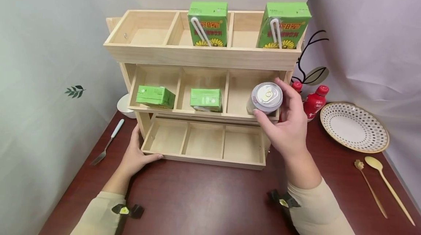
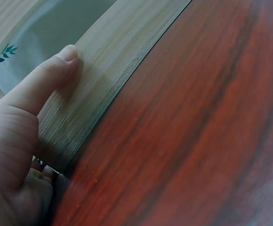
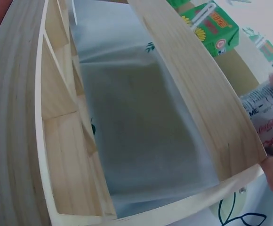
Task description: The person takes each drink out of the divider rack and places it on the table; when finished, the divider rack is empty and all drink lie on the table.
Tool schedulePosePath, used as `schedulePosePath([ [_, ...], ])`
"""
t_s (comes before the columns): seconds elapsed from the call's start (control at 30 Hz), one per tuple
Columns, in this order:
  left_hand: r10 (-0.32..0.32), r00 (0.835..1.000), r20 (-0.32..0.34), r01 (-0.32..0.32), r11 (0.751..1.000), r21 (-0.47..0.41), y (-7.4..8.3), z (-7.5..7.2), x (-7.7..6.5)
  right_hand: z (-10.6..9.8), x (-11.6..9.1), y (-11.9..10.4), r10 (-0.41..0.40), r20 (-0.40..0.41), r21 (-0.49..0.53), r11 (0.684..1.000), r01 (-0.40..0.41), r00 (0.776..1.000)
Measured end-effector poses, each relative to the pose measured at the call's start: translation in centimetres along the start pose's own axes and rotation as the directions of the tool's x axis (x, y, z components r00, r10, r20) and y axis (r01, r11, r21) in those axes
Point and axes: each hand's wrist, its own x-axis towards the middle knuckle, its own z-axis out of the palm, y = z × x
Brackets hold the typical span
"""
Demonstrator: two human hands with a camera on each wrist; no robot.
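Note:
A three-tier wooden rack (image 1: 204,56) with divided compartments stands on the table. In the right compartment of its middle tier, my right hand (image 1: 289,125) holds a silver-topped drink can (image 1: 267,98) upright, thumb at the front and fingers round the far side. The right wrist view shows printed lettering on the can (image 3: 267,115). My left hand (image 1: 136,156) grips the bottom tier's left front corner. Its thumb (image 2: 47,77) lies along the front board (image 2: 99,61). Green drink cartons stand in the middle tier's left (image 1: 154,96) and centre (image 1: 205,99) compartments.
Two green cartons with straws, one central (image 1: 208,26) and one right (image 1: 284,26), stand in the top tier. Red bottles (image 1: 315,101), a dotted plate (image 1: 355,127) and two golden utensils (image 1: 388,184) lie right. A fork (image 1: 108,141) and white bowl (image 1: 125,106) are left.

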Motion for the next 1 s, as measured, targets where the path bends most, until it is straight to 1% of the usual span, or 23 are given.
schedulePosePath([
  [0.1, -0.007, 1.0, -0.001, 0.007, 1.0, 0.002, 0.1, 0.1, 0.0, 0.0, 0.0, -0.2, 0.001, 0.018, -0.121, 0.993, 0.001, 1.0],
  [0.17, -0.008, 1.0, -0.002, 0.008, 1.0, 0.007, 0.1, 0.1, 0.0, 0.0, 0.0, -0.1, -0.01, 0.019, -0.162, 0.987, 0.013, 1.0],
  [0.43, -0.01, 1.0, -0.004, 0.01, 1.0, -0.001, 0.0, 0.1, -0.1, -0.5, -0.1, 0.3, -0.049, 0.007, -0.155, 0.987, 0.049, 0.999],
  [0.53, -0.01, 1.0, -0.007, 0.01, 1.0, 0.004, -0.1, 0.1, -0.1, -0.6, -0.1, 0.3, -0.055, 0.007, -0.125, 0.991, 0.055, 0.998],
  [0.6, -0.012, 1.0, -0.009, 0.012, 1.0, 0.01, -0.1, 0.1, -0.1, -0.8, -0.1, 0.4, -0.059, 0.011, -0.091, 0.994, 0.06, 0.998],
  [0.67, -0.012, 1.0, -0.007, 0.013, 1.0, 0.01, -0.1, 0.1, -0.1, -0.9, -0.1, 0.5, -0.063, 0.003, -0.032, 0.998, 0.063, 0.998],
  [0.77, -0.013, 1.0, -0.006, 0.013, 1.0, 0.005, 0.0, 0.1, 0.0, -1.2, 0.0, 0.5, -0.066, -0.04, 0.102, 0.992, 0.07, 0.997],
  [0.8, -0.012, 1.0, -0.005, 0.012, 1.0, 0.004, 0.0, 0.1, 0.0, -1.2, 0.0, 0.5, -0.065, -0.062, 0.148, 0.986, 0.074, 0.996],
  [0.87, -0.01, 1.0, -0.005, 0.01, 1.0, 0.001, 0.0, 0.1, 0.1, -1.5, 0.0, 0.4, -0.065, -0.106, 0.251, 0.964, 0.09, 0.992],
  [0.93, -0.006, 1.0, -0.005, 0.006, 1.0, -0.002, 0.0, 0.1, 0.1, -1.8, 0.0, 0.2, -0.055, -0.143, 0.331, 0.938, 0.1, 0.988],
  [1.0, -0.002, 1.0, -0.003, 0.002, 1.0, -0.003, 0.0, 0.1, 0.1, -2.2, 0.1, 0.0, -0.045, -0.171, 0.39, 0.914, 0.109, 0.984],
])
